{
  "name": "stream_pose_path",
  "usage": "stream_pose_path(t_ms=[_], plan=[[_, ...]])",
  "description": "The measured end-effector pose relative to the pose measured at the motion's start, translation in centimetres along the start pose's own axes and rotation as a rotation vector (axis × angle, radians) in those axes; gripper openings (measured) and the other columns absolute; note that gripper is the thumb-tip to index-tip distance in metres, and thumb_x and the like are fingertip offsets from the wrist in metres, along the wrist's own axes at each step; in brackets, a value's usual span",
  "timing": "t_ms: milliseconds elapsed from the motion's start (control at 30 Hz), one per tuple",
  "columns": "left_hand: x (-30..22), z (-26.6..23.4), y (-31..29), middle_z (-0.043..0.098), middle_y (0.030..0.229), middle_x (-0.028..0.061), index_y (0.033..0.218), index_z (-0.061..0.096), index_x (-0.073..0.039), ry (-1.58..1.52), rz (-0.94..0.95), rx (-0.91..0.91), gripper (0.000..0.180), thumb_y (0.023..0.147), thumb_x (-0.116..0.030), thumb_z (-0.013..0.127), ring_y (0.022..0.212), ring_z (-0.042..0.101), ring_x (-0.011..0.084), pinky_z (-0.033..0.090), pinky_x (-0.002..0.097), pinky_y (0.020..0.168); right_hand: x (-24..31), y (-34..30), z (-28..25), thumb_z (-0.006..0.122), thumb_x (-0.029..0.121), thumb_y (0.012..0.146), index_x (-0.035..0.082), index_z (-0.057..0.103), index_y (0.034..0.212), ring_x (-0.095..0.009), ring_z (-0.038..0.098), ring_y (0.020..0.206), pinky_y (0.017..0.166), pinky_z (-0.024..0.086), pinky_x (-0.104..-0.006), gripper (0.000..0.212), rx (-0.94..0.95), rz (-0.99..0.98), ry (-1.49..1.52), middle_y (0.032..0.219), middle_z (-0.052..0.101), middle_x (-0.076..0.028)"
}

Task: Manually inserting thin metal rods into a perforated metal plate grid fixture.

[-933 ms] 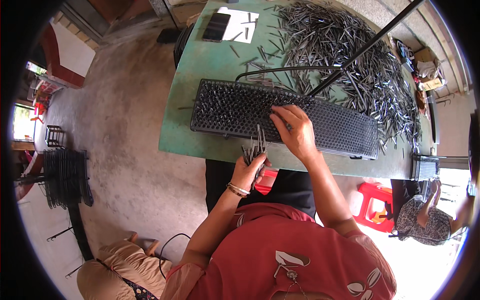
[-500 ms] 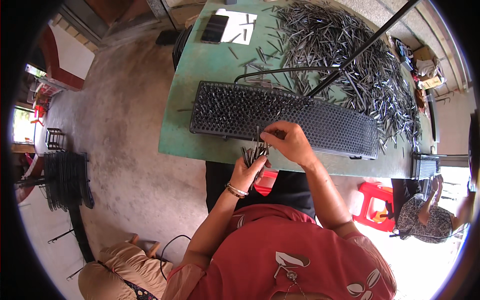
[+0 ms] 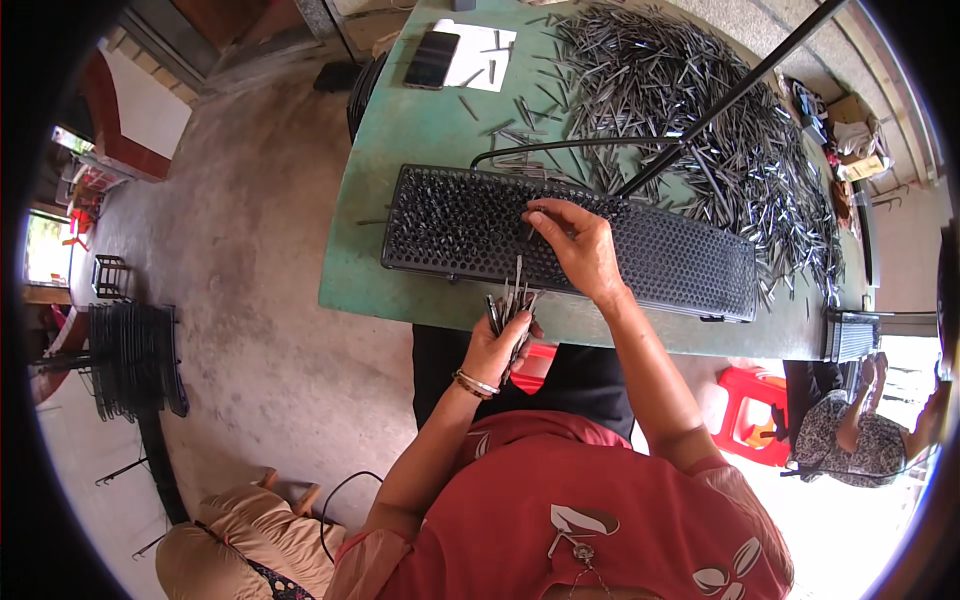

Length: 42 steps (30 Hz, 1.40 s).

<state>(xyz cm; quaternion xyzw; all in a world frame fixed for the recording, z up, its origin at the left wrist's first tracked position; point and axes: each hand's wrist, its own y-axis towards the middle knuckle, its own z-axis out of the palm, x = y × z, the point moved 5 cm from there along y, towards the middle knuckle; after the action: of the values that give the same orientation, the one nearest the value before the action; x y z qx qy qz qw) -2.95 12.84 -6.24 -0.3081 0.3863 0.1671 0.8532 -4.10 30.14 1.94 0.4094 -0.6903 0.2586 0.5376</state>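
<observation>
My left hand [image 3: 492, 350] is closed around a bundle of thin dark metal sticks [image 3: 511, 304], just off the table's near edge. The ends of the sticks fan up out of the fist. Over the middle of a long black perforated rack [image 3: 680, 258], my right hand [image 3: 582, 250] pinches what looks like one more thin stick between thumb and forefinger; its lower tip points down at the holes. Shiny stick ends fill many holes in the left half of the rack, while the holes to the right look bare.
A big heap of loose metal sticks [image 3: 640, 75] covers the far right of the green table [image 3: 375, 200]. A black bar frame [image 3: 740, 88] slants across behind the rack. A phone [image 3: 432, 59] lies beside white paper [image 3: 490, 72]. Right: a red stool [image 3: 735, 400] and another person [image 3: 850, 435].
My right hand has moved up and away from the bundle to over the rack. The left hand stays nearly where it was, still gripping the sticks.
</observation>
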Motion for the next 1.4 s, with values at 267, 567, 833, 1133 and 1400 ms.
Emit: stream_pose_path(t_ms=[267,567,833,1133,1400], plan=[[0.2,-0.4,0.2,0.062,0.076,0.0075,0.101,0.054,-0.004,-0.038,-0.023,-0.016,0.022,0.092,-0.024,0.057,0.048,0.049,0.0063,0.035,0.0198,0.037,1.4,-1.3,0.4,0.066,0.010,0.085,0.001,0.066,0.104,-0.012,0.066,0.081,0.071,0.051,-0.0253,0.022,-0.169,-0.126,-0.213,0.091,0.070,-0.010],[0.0,-0.4,0.2,0.063,0.075,0.0072,0.097,0.055,-0.004,-0.016,0.002,-0.040,0.018,0.092,-0.022,0.056,0.048,0.049,0.0059,0.036,0.0199,0.036,0.8,-1.9,0.4,0.068,0.009,0.081,0.002,0.067,0.100,-0.014,0.064,0.067,0.062,0.050,-0.0267,0.020,-0.320,-0.150,-0.130,0.082,0.068,-0.011],[0.0,-0.4,0.1,0.062,0.074,0.0063,0.095,0.056,-0.004,-0.017,0.012,-0.031,0.017,0.092,-0.021,0.057,0.048,0.048,0.0052,0.035,0.0194,0.037,1.7,-2.3,0.5,0.070,0.008,0.079,0.004,0.067,0.096,-0.021,0.063,0.064,0.059,0.051,-0.0303,0.018,-0.349,-0.297,-0.313,0.078,0.067,-0.011],[-0.4,-0.2,0.0,0.062,0.074,0.0060,0.098,0.056,-0.004,-0.017,-0.001,-0.039,0.018,0.092,-0.021,0.057,0.047,0.048,0.0048,0.035,0.0195,0.036,2.0,-2.2,0.9,0.070,0.006,0.078,0.004,0.066,0.096,-0.025,0.064,0.069,0.061,0.052,-0.0330,0.018,-0.293,-0.364,-0.331,0.081,0.066,-0.011],[0.0,-0.4,0.2,0.062,0.073,0.0059,0.100,0.056,-0.003,0.003,0.018,-0.021,0.018,0.092,-0.020,0.056,0.047,0.047,0.0045,0.035,0.0195,0.036,3.2,-1.7,1.5,0.070,0.004,0.075,0.003,0.066,0.095,-0.028,0.063,0.077,0.067,0.052,-0.0356,0.020,-0.187,-0.566,-0.388,0.086,0.067,-0.011]])
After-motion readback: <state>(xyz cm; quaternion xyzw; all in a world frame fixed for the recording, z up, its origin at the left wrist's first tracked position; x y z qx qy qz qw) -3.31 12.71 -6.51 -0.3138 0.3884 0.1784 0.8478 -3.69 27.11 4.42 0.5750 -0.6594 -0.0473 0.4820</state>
